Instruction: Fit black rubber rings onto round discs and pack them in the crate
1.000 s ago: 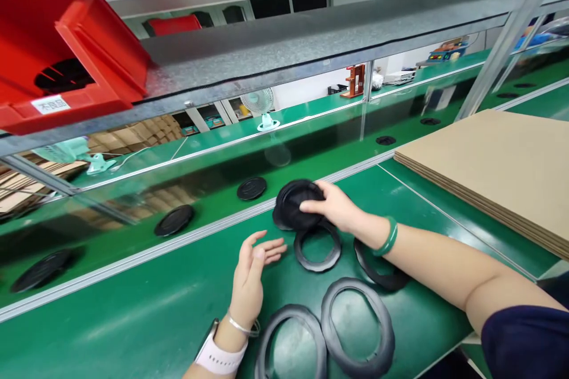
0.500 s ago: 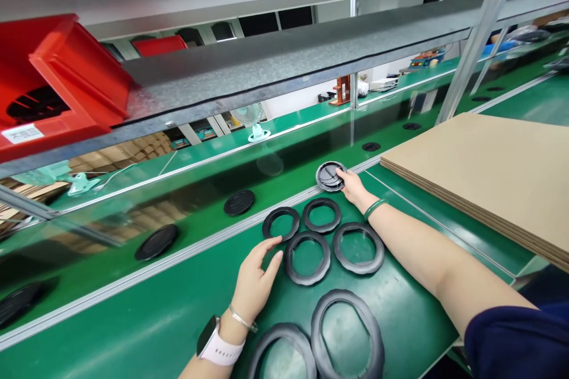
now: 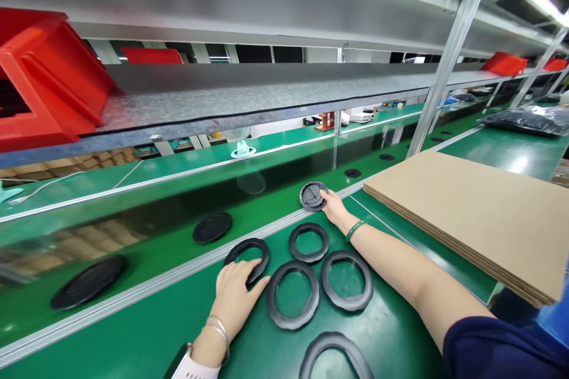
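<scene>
In the head view my right hand (image 3: 334,208) pinches the edge of a round black plastic disc (image 3: 312,196), its ribbed face tilted toward me, above the metal rail of the belt. My left hand (image 3: 235,293) has its fingers curled over the near side of a black ring (image 3: 249,249), which overlaps the rail; the fingertips are partly hidden behind the ring. Several more black rings lie on the green table beside it, among them one ring at the back (image 3: 309,243), one in the middle (image 3: 293,295) and one to the right (image 3: 347,280).
Black discs, such as one on the left (image 3: 212,227), lie along the green conveyor belt (image 3: 169,254) behind the metal rail. A stack of cardboard sheets (image 3: 466,213) stands at the right. A grey shelf (image 3: 249,89) with a red bin (image 3: 48,77) crosses above the belt.
The view has swung up and to the right. My left hand has reached onto the leftmost ring, which has moved left, away from the others. My right hand still holds the disc, now turned.
</scene>
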Tool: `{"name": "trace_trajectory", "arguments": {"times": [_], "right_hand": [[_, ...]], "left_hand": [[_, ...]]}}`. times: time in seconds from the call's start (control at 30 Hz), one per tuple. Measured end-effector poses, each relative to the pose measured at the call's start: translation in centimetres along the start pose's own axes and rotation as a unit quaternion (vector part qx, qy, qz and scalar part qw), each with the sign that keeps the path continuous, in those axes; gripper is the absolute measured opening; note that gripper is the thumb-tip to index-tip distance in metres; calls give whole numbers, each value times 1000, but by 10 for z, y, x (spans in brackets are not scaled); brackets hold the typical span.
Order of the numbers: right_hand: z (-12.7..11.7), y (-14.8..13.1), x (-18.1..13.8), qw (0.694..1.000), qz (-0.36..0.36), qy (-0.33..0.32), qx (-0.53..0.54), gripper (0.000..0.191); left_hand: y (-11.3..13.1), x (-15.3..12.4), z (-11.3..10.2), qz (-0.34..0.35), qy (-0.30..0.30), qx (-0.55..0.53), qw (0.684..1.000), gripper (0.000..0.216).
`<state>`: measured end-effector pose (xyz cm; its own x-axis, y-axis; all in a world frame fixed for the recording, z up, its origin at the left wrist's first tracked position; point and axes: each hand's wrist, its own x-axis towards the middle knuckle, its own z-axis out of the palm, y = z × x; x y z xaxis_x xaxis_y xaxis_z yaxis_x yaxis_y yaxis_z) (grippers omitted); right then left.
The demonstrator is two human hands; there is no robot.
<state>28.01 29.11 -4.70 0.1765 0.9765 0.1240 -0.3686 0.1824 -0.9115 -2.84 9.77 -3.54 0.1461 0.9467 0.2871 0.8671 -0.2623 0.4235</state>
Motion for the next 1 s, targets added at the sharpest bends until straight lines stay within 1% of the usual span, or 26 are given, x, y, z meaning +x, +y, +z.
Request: {"name": "trace_trajectory", "arguments": {"times": [0.07,0.1,0.17,0.2,0.23,0.27,0.3,0.37,0.4,0.43,0.47,0.57,0.63,0.7,0.77,0.87,0.93,1.0], "right_hand": [[15,-2,6,996,-52,-37,-54,31],[23,-3,8,991,-74,-67,-85,35],[38,-1,10,974,-99,-138,-147,41],[43,1,10,964,-103,-172,-177,41],[46,4,12,952,-107,-194,-209,40],[47,6,14,943,-114,-201,-241,37],[45,7,19,935,-122,-193,-273,31],[31,4,35,922,-138,-138,-334,21],[20,0,46,917,-142,-97,-361,23],[6,-5,58,911,-142,-53,-384,27],[-9,-11,71,903,-137,-8,-406,33],[-54,-28,104,873,-112,107,-463,45],[-77,-33,120,853,-93,148,-491,46],[-92,-33,130,839,-73,165,-514,42],[-99,-30,138,829,-51,169,-531,32],[-100,-22,147,819,-33,168,-547,20],[-98,-16,152,819,-28,158,-551,13],[-97,-11,155,823,-19,147,-548,6]], "left_hand": [[-1,3,0,9,2,-20,1000,34],[-1,4,0,4,7,-50,999,33],[-2,4,-2,-38,27,-147,988,34],[-3,3,-3,-70,40,-213,974,36],[-4,2,-5,-107,55,-292,949,38],[-4,2,-6,-141,66,-376,914,38],[-4,1,-7,-169,73,-456,871,38],[-4,2,-9,-209,70,-573,789,37],[-3,2,-10,-227,58,-600,765,37],[-2,3,-11,-243,38,-605,757,38],[-1,4,-11,-255,16,-593,764,39],[0,6,-12,-265,-39,-520,811,44],[-2,6,-11,-256,-48,-483,836,44],[-4,6,-8,-249,-45,-466,848,42],[-4,5,-4,-246,-32,-466,849,40],[1,4,-2,-247,4,-476,844,39],[7,4,-3,-252,20,-483,838,39],[12,5,-6,-257,22,-488,834,40]]}}
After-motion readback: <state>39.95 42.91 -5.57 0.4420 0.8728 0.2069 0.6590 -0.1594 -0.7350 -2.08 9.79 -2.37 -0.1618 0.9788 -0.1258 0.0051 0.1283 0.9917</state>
